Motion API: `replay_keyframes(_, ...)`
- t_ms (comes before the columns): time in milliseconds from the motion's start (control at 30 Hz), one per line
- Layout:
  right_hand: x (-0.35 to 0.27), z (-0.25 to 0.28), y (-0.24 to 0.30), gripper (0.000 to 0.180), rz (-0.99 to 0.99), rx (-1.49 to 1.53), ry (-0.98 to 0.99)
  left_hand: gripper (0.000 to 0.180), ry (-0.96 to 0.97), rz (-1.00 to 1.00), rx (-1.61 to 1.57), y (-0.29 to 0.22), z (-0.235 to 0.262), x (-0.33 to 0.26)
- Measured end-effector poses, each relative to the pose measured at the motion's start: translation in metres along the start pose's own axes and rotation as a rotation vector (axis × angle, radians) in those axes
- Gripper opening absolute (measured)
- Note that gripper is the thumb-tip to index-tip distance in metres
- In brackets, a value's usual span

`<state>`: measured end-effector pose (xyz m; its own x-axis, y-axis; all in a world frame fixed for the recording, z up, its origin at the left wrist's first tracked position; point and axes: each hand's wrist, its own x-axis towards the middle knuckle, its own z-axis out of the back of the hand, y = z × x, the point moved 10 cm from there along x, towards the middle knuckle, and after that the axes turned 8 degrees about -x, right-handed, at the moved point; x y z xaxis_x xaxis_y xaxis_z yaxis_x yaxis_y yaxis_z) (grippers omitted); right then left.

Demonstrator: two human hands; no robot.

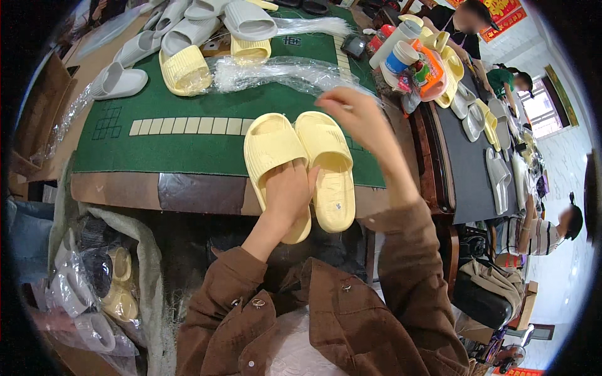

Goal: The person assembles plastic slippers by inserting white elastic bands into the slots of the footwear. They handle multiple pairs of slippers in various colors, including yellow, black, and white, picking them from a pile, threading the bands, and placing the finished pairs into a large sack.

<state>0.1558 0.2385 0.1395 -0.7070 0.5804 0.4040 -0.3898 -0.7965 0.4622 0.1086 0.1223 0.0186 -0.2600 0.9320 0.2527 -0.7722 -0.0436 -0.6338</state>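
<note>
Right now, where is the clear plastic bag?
The clear plastic bag lies on the green mat, just beyond the yellow slipper pair, with the right hand reaching toward it.

Pressed L hand [290, 194] flat on heels of two yellow slippers [329, 164] lying side by side; R hand [354, 116] raised just beyond them, touching clear plastic bag [276, 72].

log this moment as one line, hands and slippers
left hand: resting on yellow slipper pair | right hand: raised over clear plastic bag | surface: green table mat | more slippers behind
</note>
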Motion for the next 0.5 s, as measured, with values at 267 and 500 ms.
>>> replay_keyframes(267, 0.02, -0.119, -0.045, 0.026, -0.31, -0.053, 0.292, 0.046, 0.041, 0.056, -0.017, 0.008, 0.0, 0.0)
replay_keyframes(500, 0.014, -0.099, -0.041, 0.022, -0.222, -0.053, 0.149, 0.044, 0.057, 0.05, -0.19, 0.005, 0.007, 0.001)
